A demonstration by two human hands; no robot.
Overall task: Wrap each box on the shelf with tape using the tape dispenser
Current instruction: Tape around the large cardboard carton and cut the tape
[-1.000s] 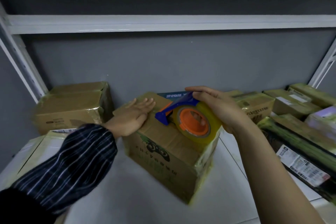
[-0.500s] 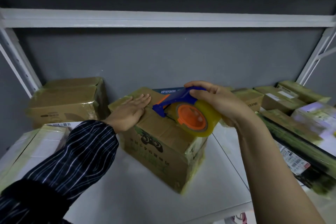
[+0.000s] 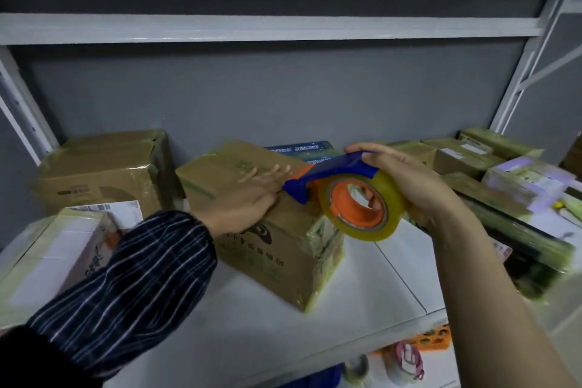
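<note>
Plainly, the cardboard box (image 3: 271, 264) is the thing to manage. It sits on the white shelf (image 3: 362, 293), turned corner-on to the front edge. It looks like corrugated board: stiff along its edges, likely to give a little in the middle of a panel. Glossy yellowish tape already covers its near corner, so that part is probably slick. On so smooth a shelf I judge it would slide under a sideways pull (it seems light enough), so it needs holding down from above.

The left hand (image 3: 245, 201) does that, with its fingers (image 3: 267, 173) straight and flat on the box top, grasping nothing. The right hand (image 3: 415, 186) curls over the tape dispenser (image 3: 335, 201), clasping the blue plastic frame from above. The frame's nose meets the box top beside the left hand. The dispenser looks hard and rigid: an orange hub inside a thick, translucent roll. More taped boxes (image 3: 104, 173) stand behind and to either side.
</note>
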